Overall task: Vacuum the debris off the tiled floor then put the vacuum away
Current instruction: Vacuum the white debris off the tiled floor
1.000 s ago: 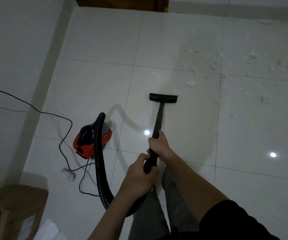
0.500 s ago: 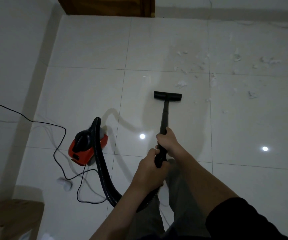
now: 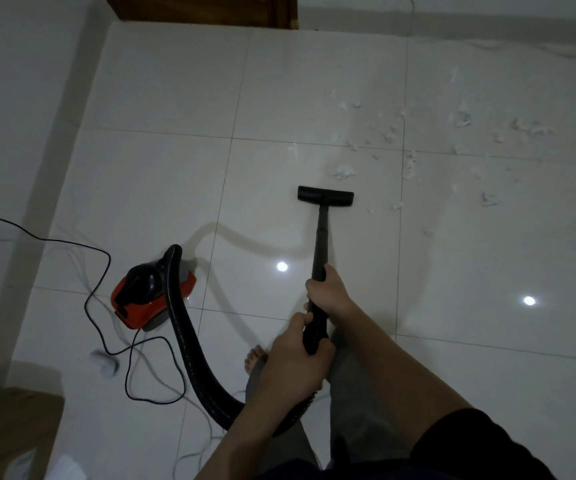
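Glossy white tiled floor [image 3: 162, 188], scattered white debris [image 3: 345, 172], wooden door [image 3: 200, 8]

Both forearms were bare, the left hand [image 3: 291, 355] and right hand [image 3: 328, 292] without gloves or rings that the dim light let show. A short black fabric sleeve [image 3: 480, 445] covered the right upper arm. Below the hands hung loose grey trousers [image 3: 355, 403], possibly cotton. Beside the left trouser leg, a bare foot [image 3: 254, 358] showed.
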